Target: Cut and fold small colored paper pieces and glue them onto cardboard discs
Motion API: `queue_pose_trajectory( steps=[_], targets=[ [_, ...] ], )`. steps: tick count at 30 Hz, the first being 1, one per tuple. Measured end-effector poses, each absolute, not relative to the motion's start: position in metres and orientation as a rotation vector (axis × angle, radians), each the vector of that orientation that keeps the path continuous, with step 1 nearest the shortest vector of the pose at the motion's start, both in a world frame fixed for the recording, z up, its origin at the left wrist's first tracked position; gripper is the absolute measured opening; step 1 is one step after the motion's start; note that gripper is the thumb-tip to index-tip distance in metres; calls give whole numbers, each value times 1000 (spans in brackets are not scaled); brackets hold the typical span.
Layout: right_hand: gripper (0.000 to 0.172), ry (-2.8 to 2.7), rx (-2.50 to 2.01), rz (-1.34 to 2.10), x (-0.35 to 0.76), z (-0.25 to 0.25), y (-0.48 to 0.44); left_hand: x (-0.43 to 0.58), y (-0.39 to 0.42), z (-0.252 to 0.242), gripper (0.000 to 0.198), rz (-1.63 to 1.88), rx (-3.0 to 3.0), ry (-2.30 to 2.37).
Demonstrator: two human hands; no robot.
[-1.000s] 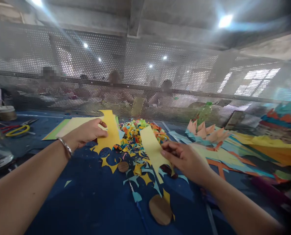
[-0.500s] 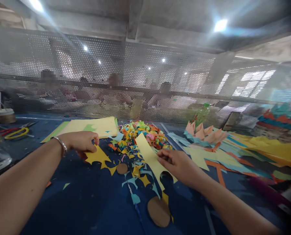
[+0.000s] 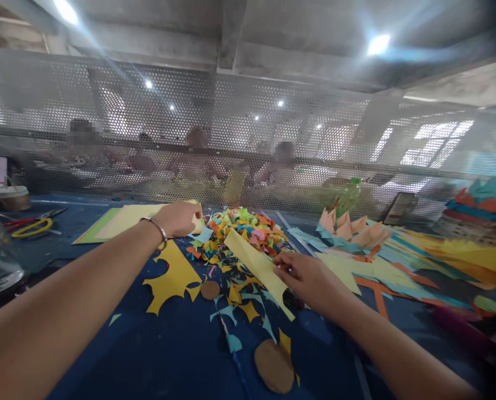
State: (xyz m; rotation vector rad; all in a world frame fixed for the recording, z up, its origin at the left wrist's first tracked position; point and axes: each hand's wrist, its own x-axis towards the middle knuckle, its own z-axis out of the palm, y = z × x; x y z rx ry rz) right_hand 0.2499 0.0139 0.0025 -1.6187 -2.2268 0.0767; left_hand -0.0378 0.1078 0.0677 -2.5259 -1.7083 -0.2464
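Note:
My left hand (image 3: 181,218), a bangle on its wrist, is over the right end of a stack of coloured paper sheets (image 3: 125,219). Its fingers are bent closed at the corner; what they grip is hidden. My right hand (image 3: 304,276) has its fingertips closed at the right edge of a pale yellow paper strip (image 3: 254,266), which slants over small scraps. A darker yellow sheet (image 3: 175,272) with scalloped cut-outs lies below my left wrist. Near it are a small brown cardboard disc (image 3: 210,290) and, closer to me, a larger brown cardboard disc (image 3: 274,366).
Beyond the strip is a heap of colourful paper scraps (image 3: 251,225). Scissors (image 3: 33,228) and a clear jar (image 3: 0,261) stand left. Folded peach paper points (image 3: 351,225), paper pieces and a phone (image 3: 400,208) are right. A perforated metal screen (image 3: 248,122) closes the back; people sit behind it.
My left hand has let go of the dark yellow sheet, which now lies flat, and moved forward and right to the paper stack. The pale strip has shifted slightly under my right hand.

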Motion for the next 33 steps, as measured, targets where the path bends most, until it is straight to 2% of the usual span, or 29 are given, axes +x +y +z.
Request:
queue_pose_trajectory(
  steps=[6,12,16,25,30,33],
  targets=[
    [23,-2134,-1683,-65,257,6,18,-6,139,47,53,-167,-2619,-1530],
    [23,-2076,-1737,-105,260,9,22,-2,146,36,53,-125,-2624,-1443],
    [23,-2053,-1739,-125,264,7,25,-6,145,37,43,-201,-2642,-1385],
    [16,-2048,-1627,-386,260,12,15,-27,128,60,17,-713,-2625,-1395],
    [13,-2330,-1564,-99,249,9,3,-27,103,60,10,-1174,-2537,-1514],
    [5,-2432,-1616,6,245,3,1,-15,78,50,14,-1419,-2552,-1623]
  ],
)
